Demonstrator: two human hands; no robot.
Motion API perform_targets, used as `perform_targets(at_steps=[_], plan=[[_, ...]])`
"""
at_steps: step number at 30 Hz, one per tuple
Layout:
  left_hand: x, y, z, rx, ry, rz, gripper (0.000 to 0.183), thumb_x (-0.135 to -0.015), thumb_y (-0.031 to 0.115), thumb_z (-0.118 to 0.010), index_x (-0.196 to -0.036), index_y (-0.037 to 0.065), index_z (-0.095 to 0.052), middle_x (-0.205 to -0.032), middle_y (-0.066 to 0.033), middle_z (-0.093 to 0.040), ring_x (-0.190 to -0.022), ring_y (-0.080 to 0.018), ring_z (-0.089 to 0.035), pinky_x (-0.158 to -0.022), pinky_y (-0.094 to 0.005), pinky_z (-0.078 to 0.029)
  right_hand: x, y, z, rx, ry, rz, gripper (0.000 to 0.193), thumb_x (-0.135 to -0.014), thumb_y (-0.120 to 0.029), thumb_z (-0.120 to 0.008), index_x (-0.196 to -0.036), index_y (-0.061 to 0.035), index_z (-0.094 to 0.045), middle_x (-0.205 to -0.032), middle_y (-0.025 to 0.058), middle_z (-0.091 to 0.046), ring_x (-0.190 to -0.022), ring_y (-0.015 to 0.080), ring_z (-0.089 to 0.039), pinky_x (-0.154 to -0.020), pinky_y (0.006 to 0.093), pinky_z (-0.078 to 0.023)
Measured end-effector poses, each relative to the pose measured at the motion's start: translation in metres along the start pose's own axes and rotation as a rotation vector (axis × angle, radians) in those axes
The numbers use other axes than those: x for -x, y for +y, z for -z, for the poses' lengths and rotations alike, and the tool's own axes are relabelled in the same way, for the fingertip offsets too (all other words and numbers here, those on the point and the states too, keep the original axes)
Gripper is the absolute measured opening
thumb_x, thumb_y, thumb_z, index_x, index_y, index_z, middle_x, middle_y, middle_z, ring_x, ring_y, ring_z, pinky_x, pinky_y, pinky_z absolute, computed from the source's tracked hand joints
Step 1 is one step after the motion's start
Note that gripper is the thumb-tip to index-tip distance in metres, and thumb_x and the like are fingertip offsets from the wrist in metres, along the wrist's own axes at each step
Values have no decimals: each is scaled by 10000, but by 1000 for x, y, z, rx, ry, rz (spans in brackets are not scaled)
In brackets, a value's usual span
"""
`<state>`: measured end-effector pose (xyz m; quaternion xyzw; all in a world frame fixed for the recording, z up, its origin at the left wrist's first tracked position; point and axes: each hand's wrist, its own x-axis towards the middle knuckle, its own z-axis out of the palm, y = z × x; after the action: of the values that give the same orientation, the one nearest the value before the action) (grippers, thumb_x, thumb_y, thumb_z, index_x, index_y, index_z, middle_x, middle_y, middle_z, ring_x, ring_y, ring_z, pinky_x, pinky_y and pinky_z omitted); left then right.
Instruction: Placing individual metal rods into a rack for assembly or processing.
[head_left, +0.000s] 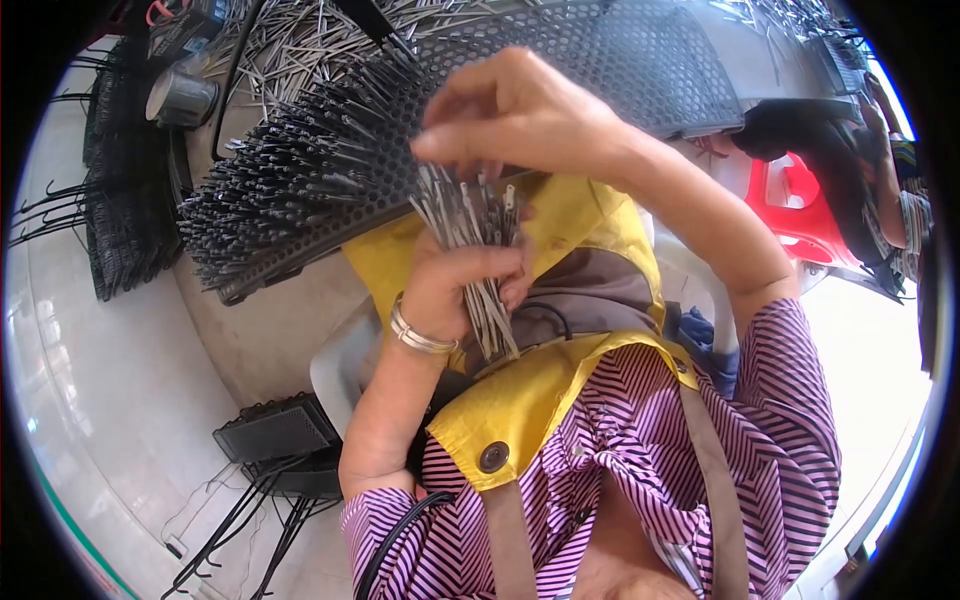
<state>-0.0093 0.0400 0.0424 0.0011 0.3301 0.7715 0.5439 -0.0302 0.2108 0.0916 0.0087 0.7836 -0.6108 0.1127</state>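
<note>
My left hand [440, 285] is wrapped around a bundle of thin grey metal rods [488, 322], held at a tilt over my lap. Just above the bundle's upper ends is my right hand [525, 115], its fingers bent and drawn in toward the thumb. Whatever those fingertips pinch, if anything, is hidden. Beyond both hands lies a black perforated tray [600, 60]. Many similar dark rods [285, 185] stand upright in the holes of its left part, packed closely.
Loose rods [300, 45] lie heaped behind the tray. A metal cup [182, 98] stands at far left, near hanging black racks [125, 190]. Another black tray [278, 432] with hooked rods is at lower left. A red stool [790, 215] and another person's arm [885, 190] are at right.
</note>
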Motion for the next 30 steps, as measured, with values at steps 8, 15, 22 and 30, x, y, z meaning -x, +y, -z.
perform_targets(at_steps=[8,15,22,30], plan=[[-7,6,-21,-34,-19,94,355,-661,23,-600,-986,-59,-482,-655,-97,-518,-466,-157,-473,-435,-259,-377,15,10,5,-37,-85,104,128,-762,-117,-622,-773,10,-624,-650,14,-596,-584,48,-517,-529,202,-420],[-14,2,-16,-218,36,86,437,-672,18,-598,-1084,-31,-460,-650,-115,-488,-479,-158,-456,-456,-258,-370,8,24,24,-313,156,10,132,-799,-102,-592,-789,27,-611,-675,68,-621,-621,126,-609,-564,230,-500],[-16,-1,-5,-149,122,97,407,-691,22,-580,-1077,-28,-463,-679,-115,-504,-486,-164,-469,-446,-271,-387,-6,34,47,-759,449,11,158,-835,-113,-563,-762,27,-562,-649,101,-598,-533,176,-602,-506,293,-533],[-14,-1,-5,-89,147,49,381,-673,19,-609,-1017,-56,-463,-631,-97,-501,-483,-154,-477,-438,-253,-390,-29,54,52,-312,676,331,179,-848,-92,-532,-712,21,-559,-623,55,-582,-512,95,-559,-460,219,-481]])
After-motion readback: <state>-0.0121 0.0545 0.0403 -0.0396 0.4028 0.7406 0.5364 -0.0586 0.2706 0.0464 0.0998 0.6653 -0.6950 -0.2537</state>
